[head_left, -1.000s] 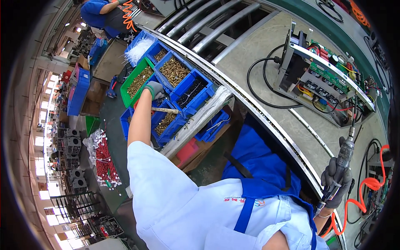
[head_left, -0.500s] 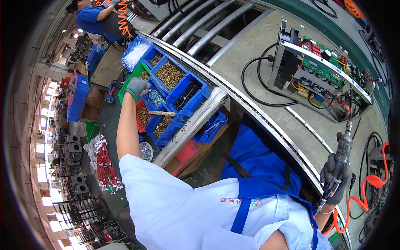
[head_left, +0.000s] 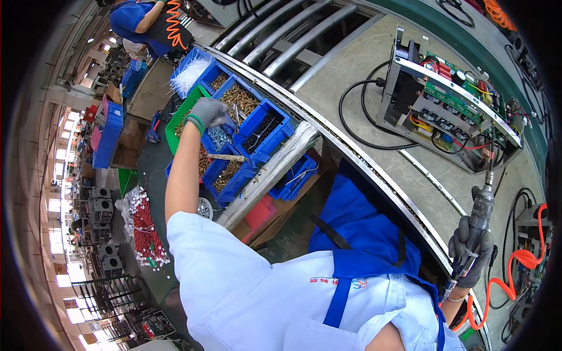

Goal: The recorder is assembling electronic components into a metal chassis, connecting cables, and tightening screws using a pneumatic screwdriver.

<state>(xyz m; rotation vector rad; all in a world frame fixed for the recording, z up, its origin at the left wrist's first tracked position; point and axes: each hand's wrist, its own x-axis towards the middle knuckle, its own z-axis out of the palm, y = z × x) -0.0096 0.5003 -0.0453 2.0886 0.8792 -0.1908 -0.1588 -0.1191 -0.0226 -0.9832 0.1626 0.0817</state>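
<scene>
My left hand [head_left: 208, 113], in a grey glove with a green cuff, is over the parts bins, its fingers curled together. Small shiny pieces show by its fingertips, over the blue bin of brass-coloured screws [head_left: 239, 98]; I cannot make out what the fingers hold. Beneath the hand are a green bin [head_left: 177, 121] and a bin of silvery screws [head_left: 218, 139]. At the right, my gloved right hand [head_left: 471, 248] is closed around an air screwdriver [head_left: 483, 205]. Its bit points up toward an opened electronic unit [head_left: 448, 99] with green circuit boards.
An orange coiled hose [head_left: 515, 266] runs beside my right hand. Black cable [head_left: 345, 117] loops on the bench left of the unit. Metal rollers [head_left: 307, 44] lie beyond the bins. Red wire bundles [head_left: 146, 231] are at the left. Another person [head_left: 137, 26] works at the far left.
My left hand has moved slightly up and to the right over the bins, and shiny pieces now show at its fingertips. My right hand and the screwdriver have hardly moved.
</scene>
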